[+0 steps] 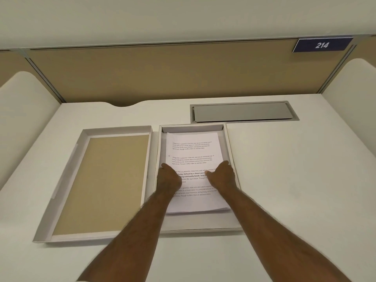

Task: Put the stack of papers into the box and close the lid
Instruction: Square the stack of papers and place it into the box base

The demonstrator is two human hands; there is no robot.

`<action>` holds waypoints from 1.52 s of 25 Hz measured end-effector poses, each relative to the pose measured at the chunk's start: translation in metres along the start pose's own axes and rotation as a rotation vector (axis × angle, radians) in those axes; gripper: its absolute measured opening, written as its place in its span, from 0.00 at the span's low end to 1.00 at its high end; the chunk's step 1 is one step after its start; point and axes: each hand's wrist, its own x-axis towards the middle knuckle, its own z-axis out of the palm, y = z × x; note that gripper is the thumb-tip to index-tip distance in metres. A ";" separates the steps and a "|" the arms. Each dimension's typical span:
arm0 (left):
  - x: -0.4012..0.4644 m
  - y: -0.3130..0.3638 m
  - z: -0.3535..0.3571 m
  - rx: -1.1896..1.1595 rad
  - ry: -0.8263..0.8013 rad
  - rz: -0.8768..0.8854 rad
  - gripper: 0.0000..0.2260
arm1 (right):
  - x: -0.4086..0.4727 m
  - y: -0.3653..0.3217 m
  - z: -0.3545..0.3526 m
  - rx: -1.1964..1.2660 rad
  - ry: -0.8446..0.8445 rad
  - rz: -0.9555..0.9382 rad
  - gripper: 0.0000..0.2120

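Papers were the matter in hand, and we had the printed stack lying inside the box, its far edge close to the box's far wall and its near edge well short of the near wall, so a strip of bare box floor showed in front. Our left hand was at the stack's left edge and our right hand at its right edge, both on the paper; the fingers seemed curled over or under the sheets, but we could not tell whether they gripped the stack or only pressed it flat. We judged the first half of the task nearly done: the sheets were in, though slightly fanned at the near edge and perhaps not yet fully settled. The lid lay open side up on the desk just beside the box on the left, apart from our hands. Letting go, turning the lid over and fitting it on the box remained.
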 end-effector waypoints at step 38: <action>0.045 0.013 -0.022 0.057 -0.015 0.486 0.38 | -0.042 0.006 -0.009 0.234 -0.011 -0.332 0.29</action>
